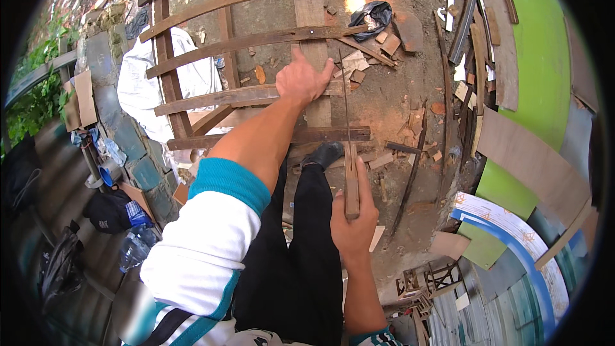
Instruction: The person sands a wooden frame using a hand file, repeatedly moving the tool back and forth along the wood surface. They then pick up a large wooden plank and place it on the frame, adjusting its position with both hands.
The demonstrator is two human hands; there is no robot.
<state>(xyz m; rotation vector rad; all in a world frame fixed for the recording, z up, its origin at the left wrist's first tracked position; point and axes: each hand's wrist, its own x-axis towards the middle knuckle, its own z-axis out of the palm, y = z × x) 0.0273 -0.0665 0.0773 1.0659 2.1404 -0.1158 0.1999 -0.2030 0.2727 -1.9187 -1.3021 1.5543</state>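
**Slat ends stood uneven; thin saw was in the right hand**

Biggest first: a wide slatted frame of weathered brown wood (256,40) lay in front of the person, over bare ground. A crumpled white sheet (138,77) showed under its left side. A broad, flat, pale-brown board (311,9) ran under the slats toward their right ends.

By my read, about midway: slats were laid across and looked fixed, with small shiny dots where some met the board. Ends didn't line up. The nearest dark-brown slat (327,134) and the one third out stuck farther past the board; the slat between them (224,97) stopped shorter. Those longer ends looked like what was left.

Left hand (304,80): fingers spread, resting on that shorter slat where it crossed the board. Right hand (355,224): wrapped around the brown wooden handle of a thin, dark-bladed saw (351,186), blade pointing away over the nearest slat's end. Couldn't tell if it touched; no cut visible.

Small wood offcuts (355,61) littered the ground beyond.
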